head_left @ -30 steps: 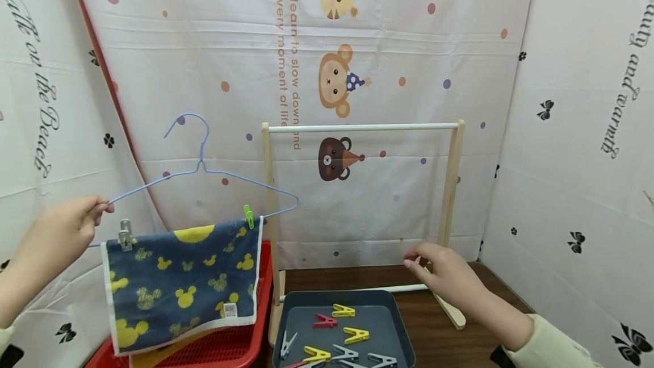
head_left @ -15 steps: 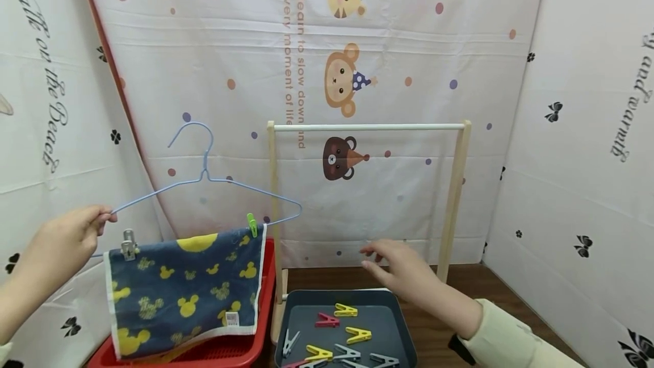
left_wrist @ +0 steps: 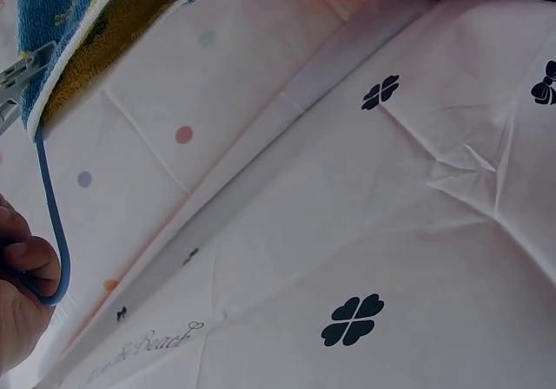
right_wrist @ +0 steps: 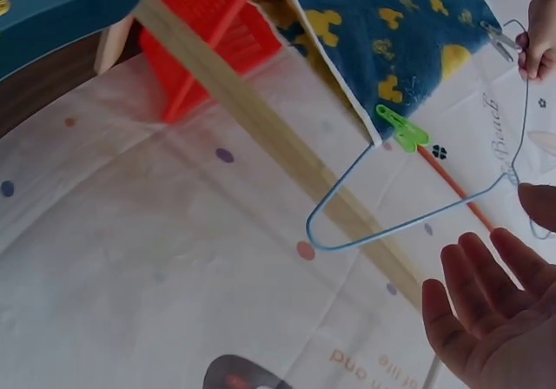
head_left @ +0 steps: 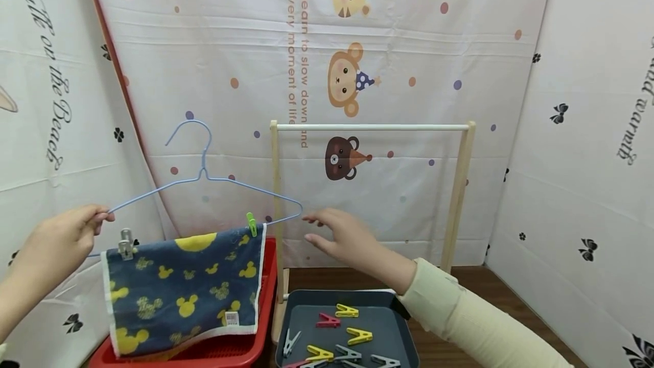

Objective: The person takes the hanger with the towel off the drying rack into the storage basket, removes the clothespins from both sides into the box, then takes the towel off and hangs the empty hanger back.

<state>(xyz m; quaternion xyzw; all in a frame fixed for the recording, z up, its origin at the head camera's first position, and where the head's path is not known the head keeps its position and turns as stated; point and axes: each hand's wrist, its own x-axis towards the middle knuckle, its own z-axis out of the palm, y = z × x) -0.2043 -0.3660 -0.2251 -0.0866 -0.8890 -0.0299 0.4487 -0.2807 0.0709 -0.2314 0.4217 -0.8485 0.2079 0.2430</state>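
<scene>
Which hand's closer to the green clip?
Right: the right hand hovers off the end of the hanger near the green clip; the left hand grips the hanger's opposite end.

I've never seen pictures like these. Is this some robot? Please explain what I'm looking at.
No machine here: this is a person working bare-handed. The picture showing most of the scene comes from a camera worn on the head; the other two come from cameras on the wrists. On the table are a rack and a tray of clips; a red basket is left of the tray. The left grip holds one end of a hanger. A towel hangs from it, with a green clip and a grey clip. The right grip, fingers relaxed, is near the other end and holds nothing.
</scene>
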